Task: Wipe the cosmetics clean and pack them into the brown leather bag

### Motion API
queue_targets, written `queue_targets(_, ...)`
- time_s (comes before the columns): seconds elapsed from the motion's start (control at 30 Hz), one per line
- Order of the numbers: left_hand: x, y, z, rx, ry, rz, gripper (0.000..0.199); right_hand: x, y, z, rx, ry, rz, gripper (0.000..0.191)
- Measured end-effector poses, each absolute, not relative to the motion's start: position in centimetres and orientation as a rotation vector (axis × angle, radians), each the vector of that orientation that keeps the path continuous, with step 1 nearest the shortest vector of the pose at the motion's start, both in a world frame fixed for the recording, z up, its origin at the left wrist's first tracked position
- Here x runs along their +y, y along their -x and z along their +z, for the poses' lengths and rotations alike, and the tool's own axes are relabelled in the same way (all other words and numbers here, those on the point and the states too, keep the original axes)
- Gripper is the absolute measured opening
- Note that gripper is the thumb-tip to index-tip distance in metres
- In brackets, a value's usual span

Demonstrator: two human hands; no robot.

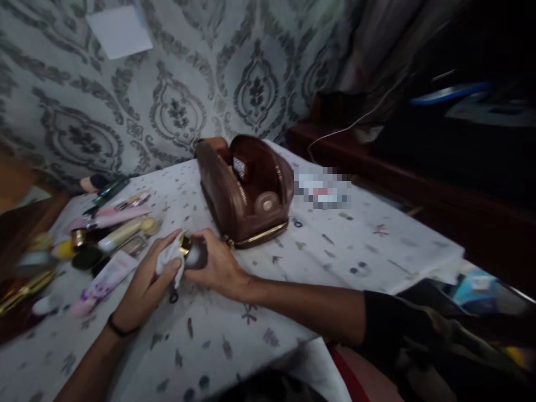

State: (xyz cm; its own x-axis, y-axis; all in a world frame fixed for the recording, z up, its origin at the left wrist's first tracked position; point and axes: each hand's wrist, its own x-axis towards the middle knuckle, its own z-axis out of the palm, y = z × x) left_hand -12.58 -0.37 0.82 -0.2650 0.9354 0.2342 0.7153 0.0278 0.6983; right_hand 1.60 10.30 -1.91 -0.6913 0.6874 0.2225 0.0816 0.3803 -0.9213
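Observation:
My left hand (153, 279) is closed around a white cloth or wipe (166, 258), which is wrapped about a small container with a shiny gold band (185, 244). Most of that container is hidden by the cloth and fingers, so its exact kind cannot be made out. The fingers of my right hand (220, 265) curve round its greyish, rounded end (197, 255). Just beyond both hands stands a brown leather toiletry bag (255, 220), unzipped and gaping, with a silvery item (240, 167) inside.
Left of my hands lies a pile of cosmetics, among them a pink-and-purple tube (109, 279), a cream-coloured tube (121, 234) and makeup brushes (134, 201). A patterned white tablecloth (335, 251) covers the table. A blurred-out packet (322, 188) lies right of the bag.

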Motion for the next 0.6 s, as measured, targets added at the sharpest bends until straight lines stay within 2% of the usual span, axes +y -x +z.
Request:
queue_targets(0.13, -0.2, 12.5, 0.9, 2.078, -1.779, 1.049, 0.052, 10.3, -1.4, -2.6, -2.148, 0.550, 1.142, 0.054)
queue_targets(0.27, -0.3, 12.2, 1.4, 2.124, -1.717, 0.995, 0.034, 10.2, -1.7, -3.0, -2.192, 0.364, 1.024, 0.052)
queue_targets(0.37, -0.6, 11.8, 1.7, 2.121, -1.684, 0.996, 0.023, 10.2, -1.9, -3.2, -2.254, 0.298, 0.955, 0.058)
queue_targets(0.6, -0.2, 12.2, 1.4, 2.064, -1.396, 1.270, 0.020, 9.4, -2.3, -2.9, -2.339, 0.189, 0.764, 0.061)
